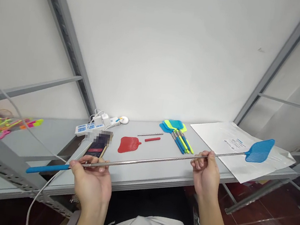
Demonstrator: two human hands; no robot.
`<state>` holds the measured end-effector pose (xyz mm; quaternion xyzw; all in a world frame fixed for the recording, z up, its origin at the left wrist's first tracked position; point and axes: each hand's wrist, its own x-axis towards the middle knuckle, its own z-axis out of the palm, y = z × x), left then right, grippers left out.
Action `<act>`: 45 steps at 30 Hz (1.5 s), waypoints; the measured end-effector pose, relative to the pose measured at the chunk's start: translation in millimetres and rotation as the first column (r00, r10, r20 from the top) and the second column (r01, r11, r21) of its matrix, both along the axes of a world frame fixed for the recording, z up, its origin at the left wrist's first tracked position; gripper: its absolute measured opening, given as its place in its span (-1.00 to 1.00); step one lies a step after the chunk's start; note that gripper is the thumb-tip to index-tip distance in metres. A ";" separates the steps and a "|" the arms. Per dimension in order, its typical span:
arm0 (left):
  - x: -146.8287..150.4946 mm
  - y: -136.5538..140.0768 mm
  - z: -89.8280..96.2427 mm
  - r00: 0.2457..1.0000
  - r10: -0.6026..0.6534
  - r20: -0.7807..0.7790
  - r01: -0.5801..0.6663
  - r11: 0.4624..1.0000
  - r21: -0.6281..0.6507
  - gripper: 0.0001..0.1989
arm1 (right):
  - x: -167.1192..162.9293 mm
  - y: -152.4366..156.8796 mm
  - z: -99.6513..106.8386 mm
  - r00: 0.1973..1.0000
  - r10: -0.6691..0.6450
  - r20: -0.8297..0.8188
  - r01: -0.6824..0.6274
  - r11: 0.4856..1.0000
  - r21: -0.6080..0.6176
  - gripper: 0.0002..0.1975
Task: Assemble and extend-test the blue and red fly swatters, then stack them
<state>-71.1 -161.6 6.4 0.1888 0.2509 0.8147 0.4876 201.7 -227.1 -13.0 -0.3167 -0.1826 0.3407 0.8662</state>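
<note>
Both hands grip one blue telescopic fly swatter (149, 160), extended and raised above the front of the worktop. The left hand (92, 180) holds it between thumb and fingers where the shaft meets the blue handle; the right hand (207, 173) pinches the rod nearer the mesh head.

The worktop (130, 178) is light grey, with a ribbed front edge. Dark red floor tiles (260, 219) show at lower right. Two grey metal uprights, a left upright (64, 27) and a right upright (273, 55), flank the worktop; a plain white wall (168, 56) stands behind.

Items on the worktop, near to far:
- One smartphone (94, 151), behind the left hand, partly pixelated.
- One red swatter head (129, 145), one red handle (152, 139) and one metal rod (149, 134) — three separate parts, well within the middle area.
- One white plastic mailer (215, 136), at right.
- One pile of blue and yellow-green fly swatters (176, 125) — overlapping, so the exact number cannot be told.
- One power strip (81, 129), at left.
</note>
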 end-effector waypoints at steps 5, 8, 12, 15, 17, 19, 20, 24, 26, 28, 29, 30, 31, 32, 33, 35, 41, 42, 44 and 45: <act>27.8 -8.8 -16.2 0.999 -0.021 -0.045 0.023 0.999 0.033 -0.59 | -27.4 4.1 -5.8 0.992 0.124 0.026 -0.124 0.992 -0.018 -0.72; 47.3 -18.3 -26.7 0.995 -0.066 -0.070 0.070 0.996 0.048 -0.60 | -50.9 6.4 -12.1 0.980 0.194 0.039 -0.193 0.981 -0.027 -0.70; 68.9 -32.4 -36.3 0.975 -0.185 -0.122 0.194 0.979 0.069 -0.60 | -80.3 4.1 -17.5 0.951 0.300 0.073 -0.296 0.953 -0.058 -0.69; 78.2 -39.1 -40.2 0.953 -0.263 -0.154 0.276 0.958 0.074 -0.60 | -92.3 1.1 -17.9 0.931 0.353 0.092 -0.346 0.935 -0.081 -0.68; 78.9 -40.8 -40.2 0.943 -0.286 -0.171 0.303 0.949 0.081 -0.60 | -92.4 0.4 -16.7 0.924 0.368 0.101 -0.360 0.929 -0.091 -0.67; 75.9 -41.8 -37.8 0.933 -0.307 -0.190 0.327 0.941 0.088 -0.60 | -88.0 0.4 -15.1 0.917 0.384 0.106 -0.374 0.922 -0.102 -0.66; 73.6 -42.2 -35.8 0.929 -0.313 -0.198 0.336 0.938 0.090 -0.60 | -84.9 0.6 -14.4 0.914 0.391 0.106 -0.380 0.918 -0.109 -0.66; 62.0 -42.0 -25.5 0.927 -0.315 -0.204 0.334 0.940 0.066 -0.67 | -68.9 0.9 -12.4 0.922 0.378 0.086 -0.365 0.921 -0.136 -0.70; 54.6 -38.5 -20.5 0.935 -0.310 -0.173 0.321 0.946 0.042 -0.70 | -57.6 0.4 -10.0 0.937 0.342 0.068 -0.332 0.935 -0.126 -0.70; 45.1 -31.8 -15.8 0.950 -0.288 -0.118 0.293 0.956 0.024 -0.70 | -43.9 -1.0 -5.6 0.955 0.293 0.048 -0.288 0.953 -0.094 -0.70; 39.4 -27.6 -13.4 0.959 -0.270 -0.084 0.272 0.962 0.016 -0.72 | -36.8 -2.0 -2.8 0.963 0.266 0.038 -0.262 0.962 -0.075 -0.70; 33.3 -23.1 -10.8 0.967 -0.248 -0.051 0.249 0.969 0.007 -0.76 | -29.8 -3.2 0.0 0.971 0.238 0.027 -0.236 0.970 -0.057 -0.70; 26.8 -18.6 -7.9 0.973 -0.228 -0.020 0.228 0.974 -0.003 -0.82 | -23.4 -4.5 2.6 0.977 0.212 0.015 -0.211 0.977 -0.042 -0.70; 20.0 -14.4 -4.7 0.977 -0.212 0.009 0.212 0.977 -0.015 -0.89 | -17.8 -5.7 4.8 0.982 0.191 0.001 -0.191 0.981 -0.032 -0.69; 13.1 -10.8 -1.2 0.980 -0.196 0.037 0.197 0.980 -0.027 -0.93 | -13.3 -6.9 6.4 0.984 0.176 -0.014 -0.176 0.984 -0.024 -0.67; -1.0 -5.7 6.1 0.983 -0.165 0.085 0.170 0.984 -0.049 -0.93 | -7.6 -8.1 7.4 0.986 0.160 -0.037 -0.161 0.987 -0.018 -0.62; -41.0 0.2 17.8 0.966 -0.059 0.252 0.062 0.998 -0.006 -0.84 | -9.7 -4.1 1.8 1.000 0.026 0.000 -0.026 1.000 -0.002 -0.58; -46.4 1.7 17.2 0.963 -0.054 0.265 0.053 0.999 0.013 -0.84 | -10.8 -3.3 1.0 1.000 0.006 0.016 -0.006 1.000 0.000 -0.58; -55.0 5.6 14.7 0.962 -0.046 0.268 0.041 0.999 0.025 -0.83 | -12.0 -2.2 0.1 0.999 -0.019 0.047 0.019 1.000 -0.005 -0.57; -58.2 7.8 13.3 0.964 -0.038 0.265 0.034 0.999 0.022 -0.83 | -11.8 -1.8 -0.1 0.998 -0.027 0.059 0.027 1.000 -0.011 -0.57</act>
